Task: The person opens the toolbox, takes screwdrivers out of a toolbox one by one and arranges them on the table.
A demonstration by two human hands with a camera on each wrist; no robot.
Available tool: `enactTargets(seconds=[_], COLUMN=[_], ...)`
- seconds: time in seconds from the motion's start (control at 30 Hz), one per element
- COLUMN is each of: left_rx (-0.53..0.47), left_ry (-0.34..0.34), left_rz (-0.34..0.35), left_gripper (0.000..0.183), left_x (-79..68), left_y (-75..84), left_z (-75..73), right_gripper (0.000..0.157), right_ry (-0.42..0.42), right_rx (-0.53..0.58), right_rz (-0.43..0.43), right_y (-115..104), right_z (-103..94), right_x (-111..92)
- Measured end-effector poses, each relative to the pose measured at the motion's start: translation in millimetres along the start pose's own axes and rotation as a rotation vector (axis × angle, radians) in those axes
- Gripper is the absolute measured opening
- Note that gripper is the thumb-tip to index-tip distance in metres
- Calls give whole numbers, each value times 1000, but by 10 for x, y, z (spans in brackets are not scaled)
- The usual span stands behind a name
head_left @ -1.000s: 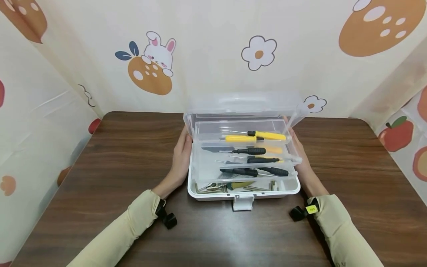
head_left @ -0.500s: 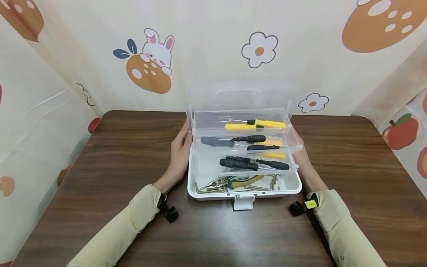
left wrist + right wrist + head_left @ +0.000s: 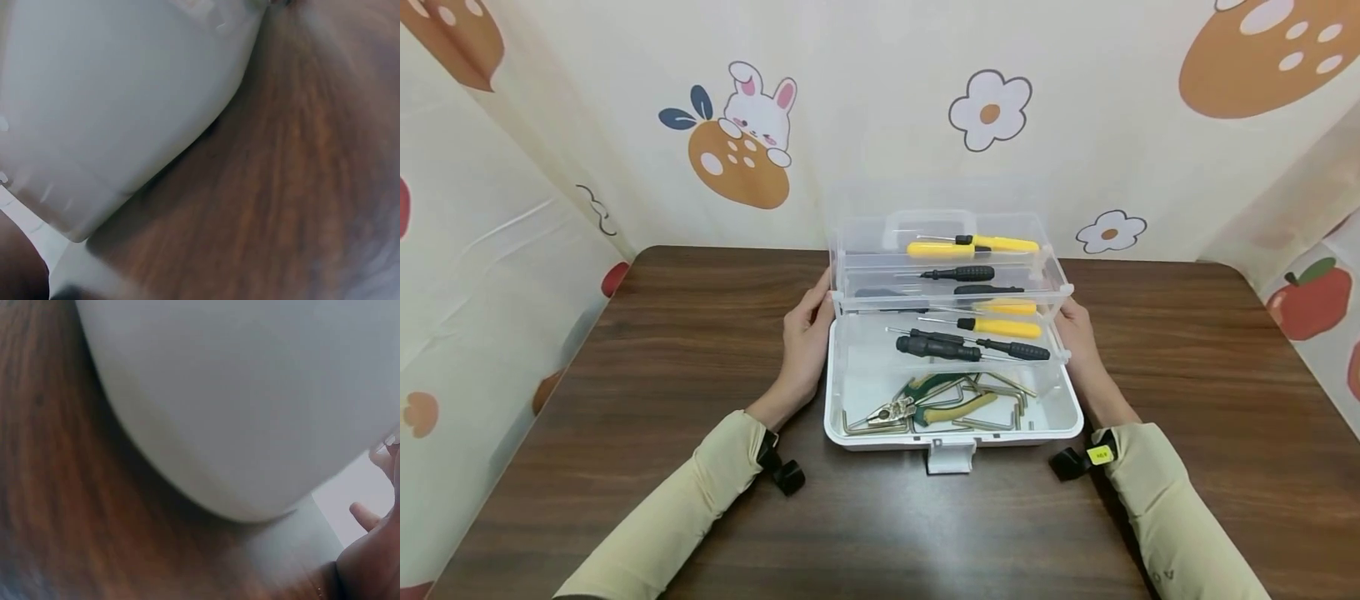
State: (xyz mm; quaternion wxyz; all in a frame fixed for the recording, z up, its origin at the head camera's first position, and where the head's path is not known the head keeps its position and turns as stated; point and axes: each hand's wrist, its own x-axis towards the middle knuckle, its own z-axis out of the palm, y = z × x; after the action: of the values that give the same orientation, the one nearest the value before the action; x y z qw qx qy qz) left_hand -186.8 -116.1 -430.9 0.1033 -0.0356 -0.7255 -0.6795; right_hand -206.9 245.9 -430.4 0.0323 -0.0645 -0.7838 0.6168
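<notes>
A white toolbox [image 3: 842, 392] stands with its clear lid [image 3: 880, 196] raised at the back. Clear stepped trays [image 3: 865, 304] hang above the base, holding several yellow and black screwdrivers [image 3: 940, 348]. Green-handled pliers [image 3: 958, 408] and several hex keys [image 3: 1000, 423] lie in the white base. My left hand [image 3: 805, 337] rests against the trays' left side, fingers extended along it. My right hand [image 3: 1078, 333] is at the right side, its fingertips partly hidden behind the tray. In the right wrist view, the right thumb [image 3: 364, 515] sticks out beside the box wall [image 3: 250, 412].
A dark wooden table [image 3: 685, 333] lies under the box. A patterned curtain [image 3: 880, 108] hangs behind its far edge. The toolbox's front latch [image 3: 951, 458] hangs down toward the near side.
The clear trays have swung upward and back with the screwdrivers in them, uncovering more of the pliers and hex keys. Both hands have stayed at the sides.
</notes>
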Motion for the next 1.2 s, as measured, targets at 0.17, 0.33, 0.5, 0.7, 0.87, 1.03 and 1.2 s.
enactTargets(seconds=[0.17,0.33,0.5,0.7,0.87,1.03,1.2], left_rx=[28,40,23,19,45,87,79], left_ry=[29,46,47,37,30,16,-51], left_rz=[-15,-42,-113,-145,-164,-196,-196], left_gripper=[40,39,33,34,37,42,51], left_x=[4,-7,-35,-41,-51,-100,-214], left_y=[-12,-14,-7,18,39,68,124], left_z=[-5,-22,-32,-31,-30,-25,21], right_gripper=[56,58,51,52,53,57,63], right_ry=[-38,-73,-95,-105,-111,-118,-134], right_rx=[-70,-60,-121,-148,-175,-165,-122], right_rz=[5,-15,-42,-37,-14,-14,33], right_y=[-27,-29,-21,-30,-23,-13,-44], right_z=[-3,2,-25,-44,-43,-24,-12], right_x=[-22,-11,-10,-27,-46,-72,-111])
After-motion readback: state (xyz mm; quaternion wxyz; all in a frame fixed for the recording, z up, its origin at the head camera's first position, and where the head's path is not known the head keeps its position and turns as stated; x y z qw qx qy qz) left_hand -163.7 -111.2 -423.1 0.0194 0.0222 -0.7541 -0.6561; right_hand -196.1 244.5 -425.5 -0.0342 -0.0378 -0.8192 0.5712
